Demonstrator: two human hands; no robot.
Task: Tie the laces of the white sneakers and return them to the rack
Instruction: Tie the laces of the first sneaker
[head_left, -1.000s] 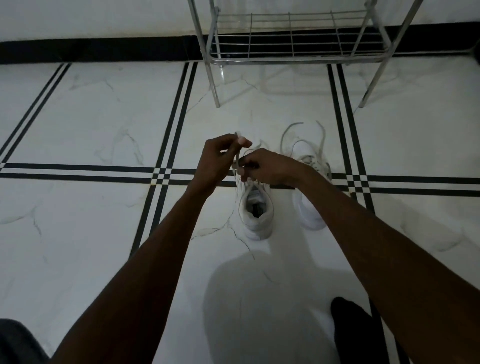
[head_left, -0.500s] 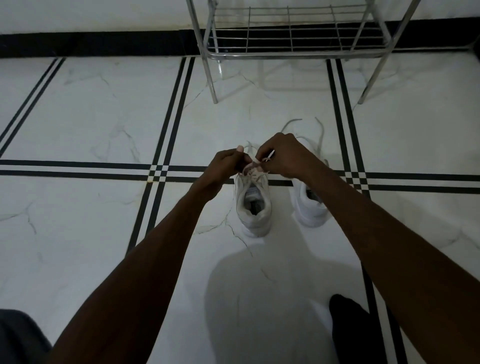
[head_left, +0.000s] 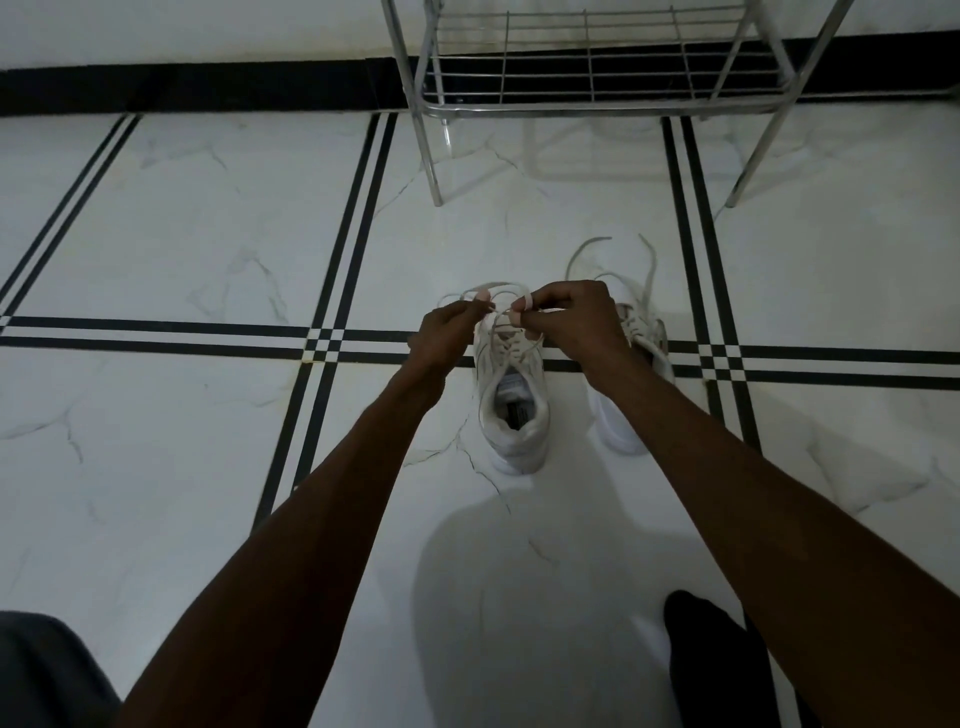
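Observation:
Two white sneakers stand side by side on the floor, toes pointing away from me. Over the left sneaker, my left hand and my right hand each pinch a length of its white laces, which arch in loops between my fingertips. The right sneaker is mostly hidden behind my right forearm; its loose laces trail on the floor beyond its toe. The metal wire rack stands at the far wall, its lowest shelf bare.
The floor is white marble tile with black double stripes. A black skirting runs along the wall. My dark-socked foot is at the bottom right, and grey fabric fills the lower left corner.
My hands have drawn slightly apart over the left sneaker, and lace loops now show between them. The view has tilted a little, so the rack sits higher in frame.

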